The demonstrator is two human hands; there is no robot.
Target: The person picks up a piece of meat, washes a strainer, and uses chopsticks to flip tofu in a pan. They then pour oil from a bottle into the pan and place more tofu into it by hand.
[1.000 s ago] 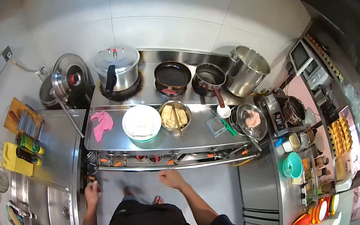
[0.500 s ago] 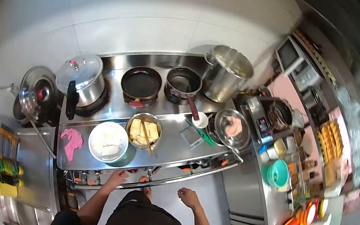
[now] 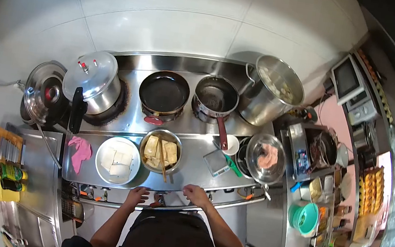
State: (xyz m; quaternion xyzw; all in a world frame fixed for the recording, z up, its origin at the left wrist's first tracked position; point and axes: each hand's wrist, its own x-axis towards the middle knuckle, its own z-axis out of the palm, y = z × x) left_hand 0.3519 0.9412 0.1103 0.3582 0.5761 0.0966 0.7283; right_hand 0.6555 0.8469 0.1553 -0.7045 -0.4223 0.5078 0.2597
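My left hand (image 3: pixel 137 197) is at the front edge of the steel counter, just below a white bowl (image 3: pixel 133 169) holding pale tofu-like slabs (image 3: pixel 116 158). Its fingers are apart and nothing is in them. On the other side, my right hand (image 3: pixel 195 195) hovers by the same edge, its fingers loosely bent and holding nothing I can see. Between and beyond my hands stands a steel bowl (image 3: pixel 177 164) of yellowish, sauce-coated slabs (image 3: pixel 155 150). A pair of wooden chopsticks (image 3: pixel 161 159) rests in that bowl, their ends jutting over its rim toward me.
A pressure cooker (image 3: pixel 92 79), a frying pan (image 3: pixel 163 93), a saucepan (image 3: pixel 216 95) and a tall stockpot (image 3: pixel 268 95) stand along the stove. A pink cloth (image 3: pixel 79 154) lies left, a digital scale (image 3: pixel 215 163) right, near a bowl with pink minced meat (image 3: pixel 267 157). A rail (image 3: pixel 226 205) runs along the front.
My body has moved closer to the counter. My right hand has come up and inward to the counter edge; my left hand's fingers have spread. The bowls and chopsticks stay in place.
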